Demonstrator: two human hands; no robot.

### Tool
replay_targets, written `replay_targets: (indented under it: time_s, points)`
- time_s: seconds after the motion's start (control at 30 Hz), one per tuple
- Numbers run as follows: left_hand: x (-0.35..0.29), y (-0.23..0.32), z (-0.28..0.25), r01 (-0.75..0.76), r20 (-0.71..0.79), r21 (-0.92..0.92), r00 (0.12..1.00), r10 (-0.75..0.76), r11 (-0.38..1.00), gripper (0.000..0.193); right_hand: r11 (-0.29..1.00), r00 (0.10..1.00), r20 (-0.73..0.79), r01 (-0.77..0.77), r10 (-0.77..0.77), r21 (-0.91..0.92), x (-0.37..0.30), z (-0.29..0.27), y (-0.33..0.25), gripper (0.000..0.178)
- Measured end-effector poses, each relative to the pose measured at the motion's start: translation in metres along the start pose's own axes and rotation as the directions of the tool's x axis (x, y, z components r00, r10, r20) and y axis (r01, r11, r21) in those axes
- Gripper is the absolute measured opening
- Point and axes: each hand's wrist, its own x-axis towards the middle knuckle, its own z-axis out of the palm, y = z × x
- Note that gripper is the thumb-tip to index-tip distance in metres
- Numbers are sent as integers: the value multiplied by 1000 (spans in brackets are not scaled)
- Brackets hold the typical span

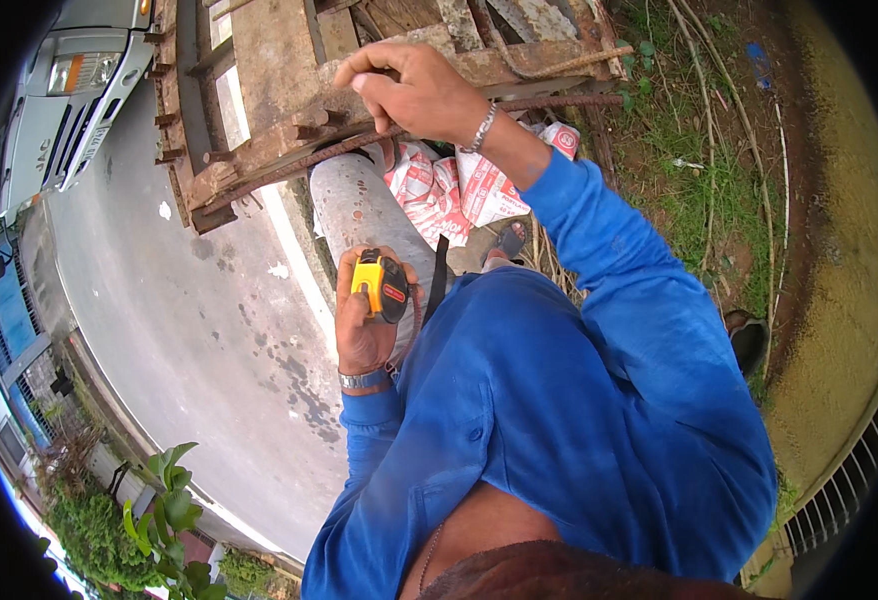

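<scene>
A yellow and black tape measure (pixel 380 286) is gripped in my left hand (pixel 361 338), with the thumb lying on its yellow front. That hand is low over my grey trouser leg (pixel 354 195). My right hand (pixel 427 92) hovers over the near edge of a worn, rusty workbench (pixel 274 85). Its fingers are loosely bent and apart, and I see nothing between them. Just below that hand, a rusty ribbed steel bar (pixel 304 165) runs along the bench's near side. Short metal pegs (pixel 304 130) stick up from the bench near its left part.
Red and white cement bags (pixel 479 190) lie under the bench by my foot (pixel 509 238). A thinner rusty rod (pixel 574 65) crosses the bench's right end. Grey road (pixel 179 280) stretches to the left, where a white truck (pixel 84 90) stands. Grass (pixel 699 190) with long sticks lies to the right.
</scene>
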Motion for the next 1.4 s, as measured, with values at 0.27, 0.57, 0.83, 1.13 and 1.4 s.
replay_targets:
  time_s: [0.27,0.57,0.83,1.13,1.4]
  points:
    - [39,-11,57,-315,364,828,931,-17,464,48,739,828,183,-556,530,380,-200,-38,18,26]
    - [116,4,131,-570,567,808,821,64,150,49,959,970,57,-244,238,147,-162,-109,23,28]
    - [189,40,95,-307,325,937,941,93,-169,45,950,871,-387,-310,301,41,-100,-280,31,19]
    - [187,43,83,-192,226,941,969,95,-279,42,938,868,-399,-343,295,-54,-94,-269,64,18]
    - [179,32,68,-237,277,938,951,137,-253,40,942,919,-344,-269,190,-200,-92,-271,72,19]
